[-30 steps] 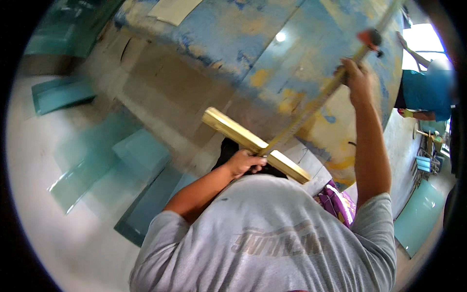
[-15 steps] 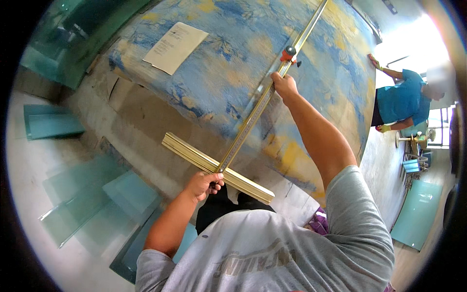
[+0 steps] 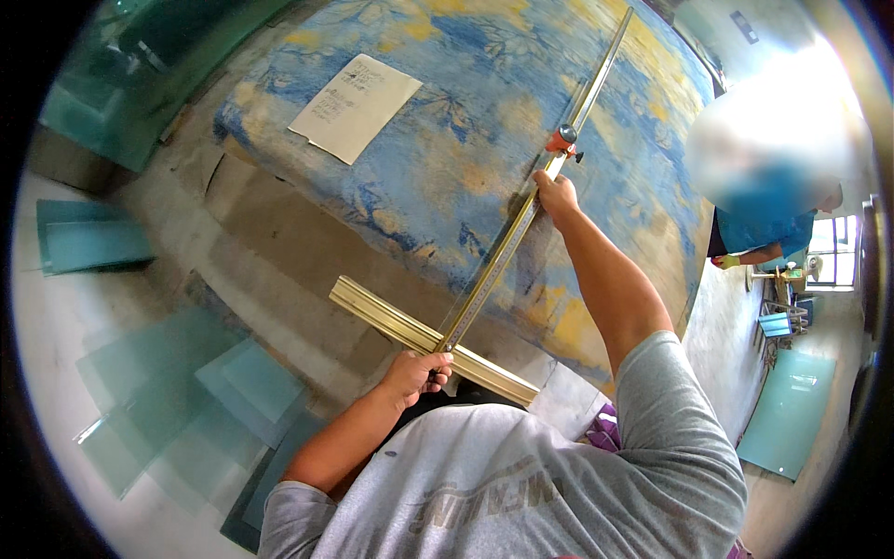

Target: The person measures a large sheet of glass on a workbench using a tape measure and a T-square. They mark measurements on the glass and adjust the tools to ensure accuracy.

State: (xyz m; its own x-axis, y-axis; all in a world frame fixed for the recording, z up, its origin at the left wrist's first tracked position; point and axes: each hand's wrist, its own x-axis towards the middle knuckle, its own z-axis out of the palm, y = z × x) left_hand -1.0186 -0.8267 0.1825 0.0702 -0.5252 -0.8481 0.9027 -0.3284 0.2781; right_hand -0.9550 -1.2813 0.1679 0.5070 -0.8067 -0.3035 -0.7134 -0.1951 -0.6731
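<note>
A T-shaped glass cutter has a long brass-coloured ruler bar and a yellowish metal crossbar. My left hand is closed around the cutter close to where bar and crossbar meet. Further up the bar, my right hand grips it just below a red-and-black sliding head. The bar slants away to the upper right over a table covered with blue and yellow patterned cloth. Its crossbar lies past the near edge, close to my body. A thin clear edge shows alongside the bar; how far that pane reaches, I cannot tell.
A sheet of paper with handwriting lies on the cloth. Glass panes lean at the far left and lower left. Another pane stands at the right. A person in a blue shirt is beyond the table's right edge.
The whole view has shifted slightly, so table and cutter appear lower and further right. Both hands keep their hold on the cutter. The person in blue is now mostly blurred.
</note>
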